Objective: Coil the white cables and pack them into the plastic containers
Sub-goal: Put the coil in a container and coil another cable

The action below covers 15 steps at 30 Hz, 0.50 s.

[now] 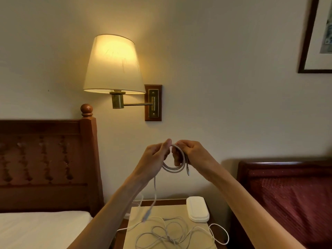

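Observation:
Both hands are raised in front of the wall, holding a white cable (175, 168) wound into a small coil. My left hand (156, 157) pinches the coil's top with thumb and fingers. My right hand (188, 155) grips the coil from the right, fingers curled round the loops. One plug end hangs just below my right hand. A free tail of the cable drops from my left hand down to the nightstand. More white cables (170, 234) lie tangled on a beige sheet (172, 211) there. A closed white plastic container (197, 208) stands at the sheet's far right.
The wooden nightstand (161, 202) sits between a bed with a wooden headboard (45, 159) on the left and a red upholstered chair (287, 194) on the right. A lit wall lamp (115, 67) hangs above. A framed picture (316, 36) is at the upper right.

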Available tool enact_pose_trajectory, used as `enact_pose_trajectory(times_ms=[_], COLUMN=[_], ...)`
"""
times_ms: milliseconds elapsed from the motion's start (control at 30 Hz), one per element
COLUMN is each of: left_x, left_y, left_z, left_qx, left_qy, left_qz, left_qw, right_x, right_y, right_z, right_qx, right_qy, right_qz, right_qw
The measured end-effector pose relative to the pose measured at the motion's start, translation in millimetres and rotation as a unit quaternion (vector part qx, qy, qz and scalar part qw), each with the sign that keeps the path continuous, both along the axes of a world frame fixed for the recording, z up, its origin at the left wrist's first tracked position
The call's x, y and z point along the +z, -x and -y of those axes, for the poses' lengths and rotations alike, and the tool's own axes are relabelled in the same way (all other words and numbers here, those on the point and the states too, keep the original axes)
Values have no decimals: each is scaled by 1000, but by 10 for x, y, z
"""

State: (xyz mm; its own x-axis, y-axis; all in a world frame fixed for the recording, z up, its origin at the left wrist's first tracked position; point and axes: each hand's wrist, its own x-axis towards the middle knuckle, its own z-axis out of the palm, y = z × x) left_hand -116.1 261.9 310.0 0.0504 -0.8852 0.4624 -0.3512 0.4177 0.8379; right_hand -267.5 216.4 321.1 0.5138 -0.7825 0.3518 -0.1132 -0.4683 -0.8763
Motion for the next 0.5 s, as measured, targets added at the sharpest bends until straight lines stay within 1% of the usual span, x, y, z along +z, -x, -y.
enact_pose_trajectory(times_ms=[67,100,167,267,300,367,433,500], left_x=[-26,-36,-62,-127,-157,-209,-255,-278], left_y=[-34,-55,-70,-24,-13,-10,-15,-7], left_z=[14,20,36,99,124,162,182,200], left_qx=[19,21,23,46,56,73,84,87], left_qy=[16,21,29,55,70,108,149,166], left_qz=[-17,-26,-34,-15,0,39,75,82], left_qw=[1000,999,999,997,996,991,983,979], right_x=[-55,-77,-105,-88,-69,-13,53,105], right_y=[51,85,138,178,186,191,180,133], right_z=[58,80,86,52,39,12,-20,-61], right_qx=[-57,-77,-103,-137,-143,-142,-137,-119], right_qy=[91,120,151,171,164,116,34,-60], right_qz=[-33,-49,-83,-121,-133,-132,-82,5], right_qw=[994,989,980,968,967,974,987,991])
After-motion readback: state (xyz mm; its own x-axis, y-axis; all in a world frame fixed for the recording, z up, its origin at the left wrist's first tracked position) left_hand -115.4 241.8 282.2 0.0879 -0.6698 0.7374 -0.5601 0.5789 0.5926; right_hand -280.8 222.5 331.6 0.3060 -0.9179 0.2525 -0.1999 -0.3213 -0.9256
